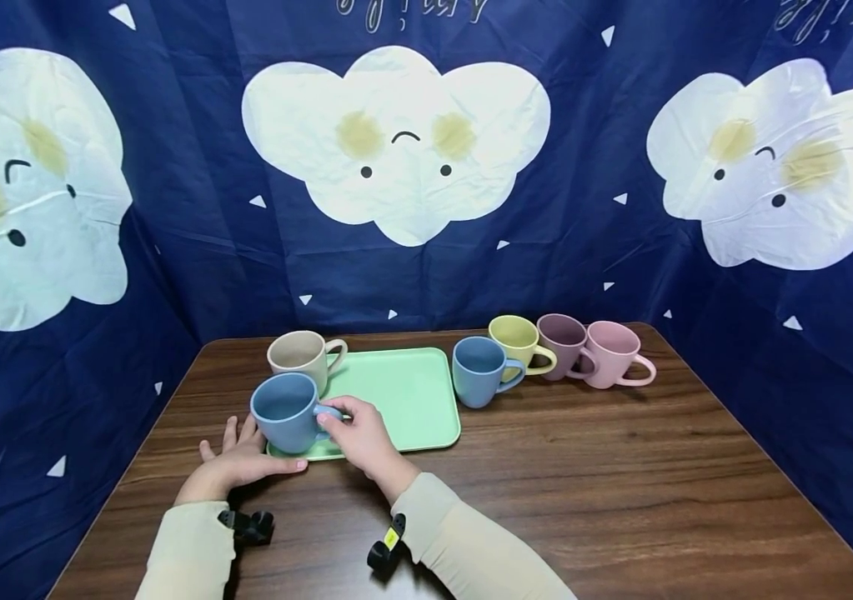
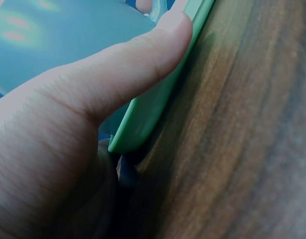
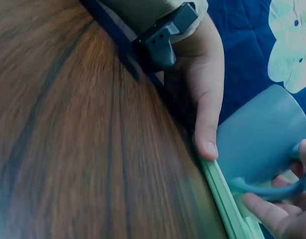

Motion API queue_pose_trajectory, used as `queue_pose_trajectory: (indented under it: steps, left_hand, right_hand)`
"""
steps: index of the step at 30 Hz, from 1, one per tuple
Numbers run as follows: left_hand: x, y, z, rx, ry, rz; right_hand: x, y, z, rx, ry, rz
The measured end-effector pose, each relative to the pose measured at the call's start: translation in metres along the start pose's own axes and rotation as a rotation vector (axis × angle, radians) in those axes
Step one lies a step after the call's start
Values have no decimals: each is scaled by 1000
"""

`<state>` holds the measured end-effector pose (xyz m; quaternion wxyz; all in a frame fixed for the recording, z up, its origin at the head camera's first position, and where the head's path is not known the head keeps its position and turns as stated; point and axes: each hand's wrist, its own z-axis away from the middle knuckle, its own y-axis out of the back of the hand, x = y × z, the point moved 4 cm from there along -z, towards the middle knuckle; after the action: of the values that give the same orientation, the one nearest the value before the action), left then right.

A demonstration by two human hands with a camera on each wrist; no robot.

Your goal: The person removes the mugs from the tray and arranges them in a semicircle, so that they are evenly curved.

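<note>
A blue mug (image 1: 287,425) stands at the near left corner of the light green tray (image 1: 403,400). My right hand (image 1: 362,437) pinches its handle (image 3: 272,191) from the right side. My left hand (image 1: 238,462) lies beside the same corner, with its fingers spread on the far side of the mug's left. Its thumb (image 2: 143,59) stretches along the tray's near edge, as the right wrist view also shows. Behind the blue mug sits a beige mug (image 1: 294,352) at the tray's far left, handle to the right.
Right of the tray stand a second blue mug (image 1: 477,379), a yellow mug (image 1: 514,335), a purple mug (image 1: 563,342) and a pink mug (image 1: 609,358), close together. They are on the brown wooden table (image 1: 621,483). Dark blue cloth (image 1: 591,275) with clouds hangs around it.
</note>
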<state>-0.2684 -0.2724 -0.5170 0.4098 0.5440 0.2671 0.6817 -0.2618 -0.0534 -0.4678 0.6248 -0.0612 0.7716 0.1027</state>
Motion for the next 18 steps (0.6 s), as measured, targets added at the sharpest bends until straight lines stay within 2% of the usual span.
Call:
queue_pose_trajectory:
  steps: [4, 12, 18]
  left_hand:
    - [1, 1, 1, 0, -3, -6]
    - [-1, 4, 3, 12, -19, -29]
    - [-4, 2, 1, 9, -23, -36]
  right_hand:
    - [-1, -2, -2, 67, -17, 1]
    - [-5, -2, -8, 133, 46, 122]
    - [-9, 7, -11, 145, 2, 50]
